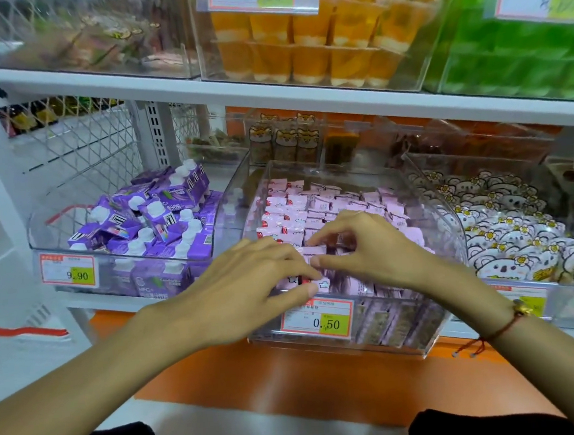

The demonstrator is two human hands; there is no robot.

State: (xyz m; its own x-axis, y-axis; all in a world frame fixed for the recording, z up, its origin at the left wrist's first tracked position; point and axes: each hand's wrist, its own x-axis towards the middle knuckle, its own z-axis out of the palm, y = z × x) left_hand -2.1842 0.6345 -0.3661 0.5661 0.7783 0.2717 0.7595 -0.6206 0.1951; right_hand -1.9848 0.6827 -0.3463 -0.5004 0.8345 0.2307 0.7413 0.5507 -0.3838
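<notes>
A clear plastic bin (435,336) on the lower shelf holds several small pink snack packets (326,210) in rows, with a 0.50 price tag (318,321) on its front. Both hands reach into the bin's front part. My left hand (246,285) lies over the packets with fingers stretched, thumb and fingertips pinching a pink packet (323,283) at the front. My right hand (366,245) is arched above the packets, its curled fingertips pinching packets in the front row. A red cord bracelet is on the right wrist.
A bin of purple drink cartons (149,224) stands to the left, a bin of koala-print packs (514,244) to the right. Orange jelly cups (316,43) and green packs (523,54) fill the shelf above. An orange ledge (291,381) runs below the bins.
</notes>
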